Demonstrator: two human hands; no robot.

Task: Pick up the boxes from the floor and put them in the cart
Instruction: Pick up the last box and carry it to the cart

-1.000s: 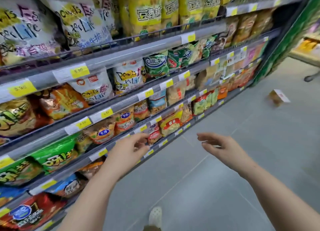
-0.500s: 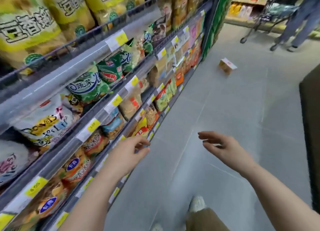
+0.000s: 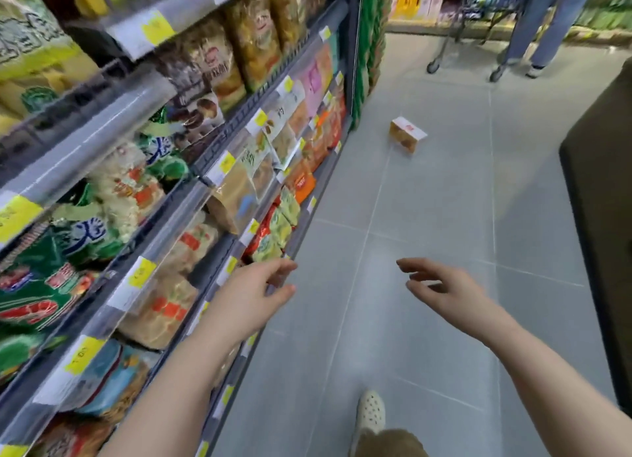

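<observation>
A small orange-and-white box (image 3: 407, 136) lies on the grey tiled floor, well ahead of me near the end of the shelving. My left hand (image 3: 253, 296) is held out in front, fingers loosely apart and holding nothing, close to the lower shelf edge. My right hand (image 3: 444, 290) is also stretched forward over the floor, fingers spread and empty. A wheeled cart (image 3: 478, 18) stands at the far end of the aisle, only partly in view. Both hands are far short of the box.
Shelves (image 3: 212, 169) packed with snack bags run along my left. A dark fixture (image 3: 602, 196) borders the aisle on the right. Another person's legs (image 3: 543, 25) stand by the cart. My shoe (image 3: 371, 410) shows at the bottom.
I have walked forward along the aisle and the view has swung right. The box is nearer and more central. The cart and the person's legs have come into view. Both hands stay outstretched and empty.
</observation>
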